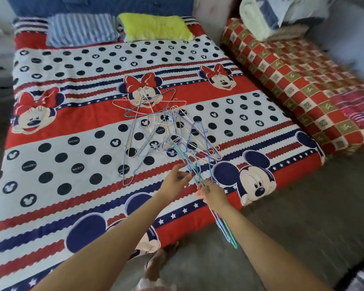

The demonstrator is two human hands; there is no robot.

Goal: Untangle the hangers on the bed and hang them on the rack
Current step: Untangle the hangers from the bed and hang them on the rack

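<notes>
A tangled heap of thin wire hangers point(156, 127), blue, purple, peach and white, lies in the middle of the bed point(72, 114), which has a red, white and navy cartoon-mouse sheet. My right hand point(212, 193) grips a bunch of blue and green hangers point(224, 226); their lower ends hang past the bed's edge and their upper ends run into the heap. My left hand point(174, 181) reaches beside that bunch with fingers spread and relaxed, fingertips at the wires. No rack is in view.
A striped blue pillow point(82, 30) and a yellow-green pillow point(156, 27) lie at the head of the bed. A second mattress with a red checked cover point(292, 85) and folded blankets point(282, 15) sits to the right. Grey floor point(303, 227) is below.
</notes>
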